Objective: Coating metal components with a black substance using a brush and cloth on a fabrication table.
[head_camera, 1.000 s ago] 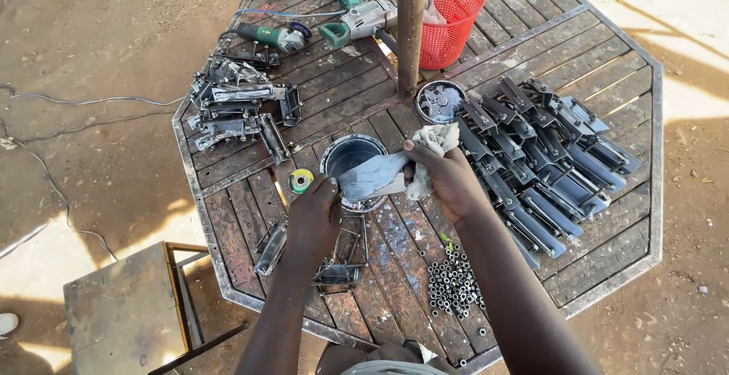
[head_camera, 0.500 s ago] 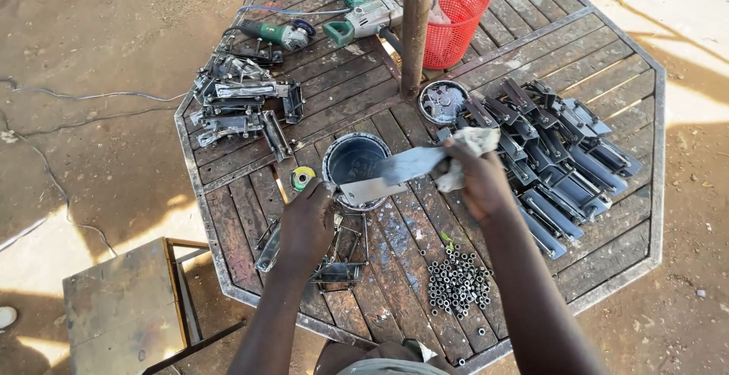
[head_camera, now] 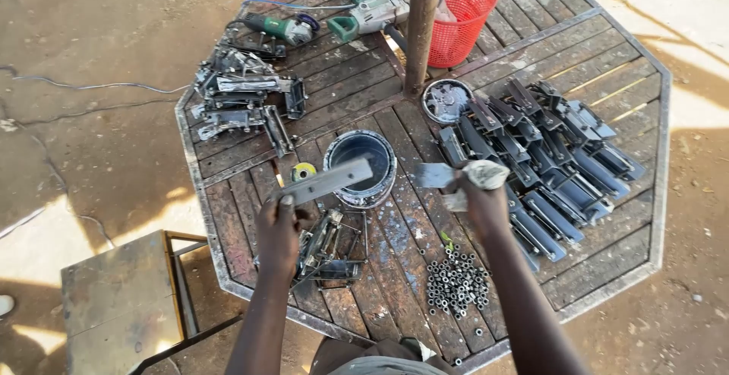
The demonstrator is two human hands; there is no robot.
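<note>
A flat grey metal bar is gripped at its near end by the left hand and held slanting over the rim of the open paint can, so that drips are likely caught by the can and not by the wooden table. The right hand is closed around a crumpled rag and what looks like a small brush, kept just right of the can within easy reach of the bar. Coated dark parts are laid in rows on the right, apart from the bare brackets on the left and the small pile of nuts near the table's edge.
</note>
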